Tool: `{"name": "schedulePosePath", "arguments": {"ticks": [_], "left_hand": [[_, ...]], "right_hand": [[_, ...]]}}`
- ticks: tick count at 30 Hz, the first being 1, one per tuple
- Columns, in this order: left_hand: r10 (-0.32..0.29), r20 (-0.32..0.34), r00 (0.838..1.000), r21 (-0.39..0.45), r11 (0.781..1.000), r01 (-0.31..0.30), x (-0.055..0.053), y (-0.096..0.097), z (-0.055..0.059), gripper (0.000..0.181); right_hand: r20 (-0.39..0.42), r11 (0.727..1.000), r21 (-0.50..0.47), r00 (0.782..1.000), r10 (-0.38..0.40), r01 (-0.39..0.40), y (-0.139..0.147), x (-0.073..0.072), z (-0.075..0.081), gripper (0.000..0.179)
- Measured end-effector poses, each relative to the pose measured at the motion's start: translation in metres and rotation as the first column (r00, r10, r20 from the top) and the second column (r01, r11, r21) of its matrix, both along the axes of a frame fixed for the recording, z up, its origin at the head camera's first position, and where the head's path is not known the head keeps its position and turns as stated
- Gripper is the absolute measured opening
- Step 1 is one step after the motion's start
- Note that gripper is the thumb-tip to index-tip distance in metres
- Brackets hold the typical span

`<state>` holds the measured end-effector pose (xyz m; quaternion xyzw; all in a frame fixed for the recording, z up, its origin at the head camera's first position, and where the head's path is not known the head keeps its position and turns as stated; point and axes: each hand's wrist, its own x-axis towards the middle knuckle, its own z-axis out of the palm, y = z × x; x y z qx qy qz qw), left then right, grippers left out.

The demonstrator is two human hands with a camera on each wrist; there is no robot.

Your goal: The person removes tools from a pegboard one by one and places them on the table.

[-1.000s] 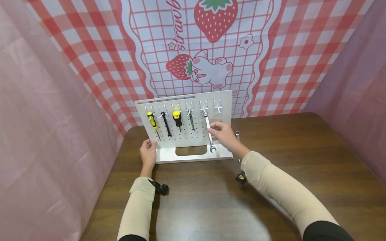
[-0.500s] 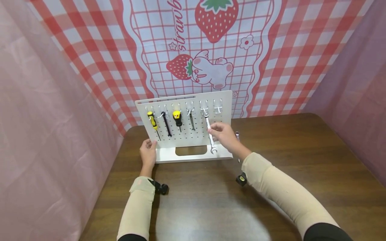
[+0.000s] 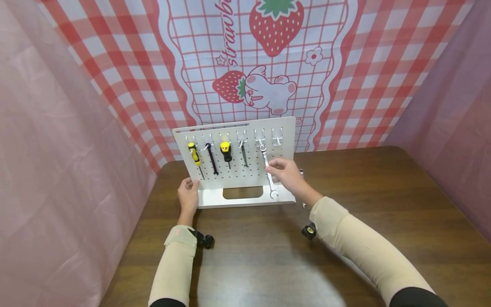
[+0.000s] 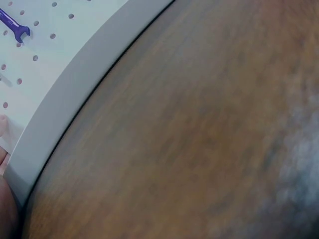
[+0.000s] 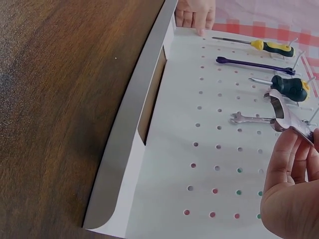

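Observation:
My right hand (image 3: 285, 172) pinches a silver combination wrench (image 3: 269, 179) by its shank. The wrench slants, ring end up by the fifth hook (image 3: 260, 140) of a white pegboard (image 3: 253, 170), open jaw down near the board's base. I cannot tell whether its ring touches that hook. In the right wrist view the wrench's open end (image 5: 279, 109) looms close to the camera. My left hand (image 3: 188, 196) grips the board's lower left edge, thumb at the front; its other fingers are partly hidden. The left wrist view catches only slivers of this hand.
On the board hang a long yellow-black screwdriver (image 3: 194, 154), a dark wrench (image 3: 212, 160), a stubby screwdriver (image 3: 226, 151) and a small silver wrench (image 3: 244, 154). The far right hook (image 3: 277, 140) is bare. Another silver tool (image 3: 301, 173) lies behind my right wrist on the wooden table (image 3: 245, 251).
My right hand has shifted slightly right and down with the wrench. The wrench's ring sits a little lower relative to the hook, and its lower end has swung right. The left hand stays put.

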<state>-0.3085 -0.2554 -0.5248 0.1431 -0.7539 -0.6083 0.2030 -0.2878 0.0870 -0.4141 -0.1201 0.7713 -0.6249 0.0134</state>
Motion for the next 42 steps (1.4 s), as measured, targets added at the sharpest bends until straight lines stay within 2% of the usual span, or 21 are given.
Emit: {"name": "schedulePosePath", "arguments": {"ticks": [25,32,42], "left_hand": [[0.001,-0.003,1.000,-0.004,1.000,-0.001,0.001,0.002,0.001,0.033],[-0.001,0.008,1.000,-0.008,1.000,0.001,0.001,0.002,0.000,0.033],[-0.011,-0.004,1.000,-0.002,1.000,0.011,0.001,0.001,0.000,0.033]], "right_hand": [[-0.046,1.000,0.007,0.999,0.014,-0.013,0.008,0.012,0.006,0.020],[-0.037,0.999,0.013,0.999,0.032,-0.032,0.022,0.015,0.001,0.024],[0.013,0.995,0.099,0.999,-0.033,0.032,0.062,0.011,-0.013,0.028]]}}
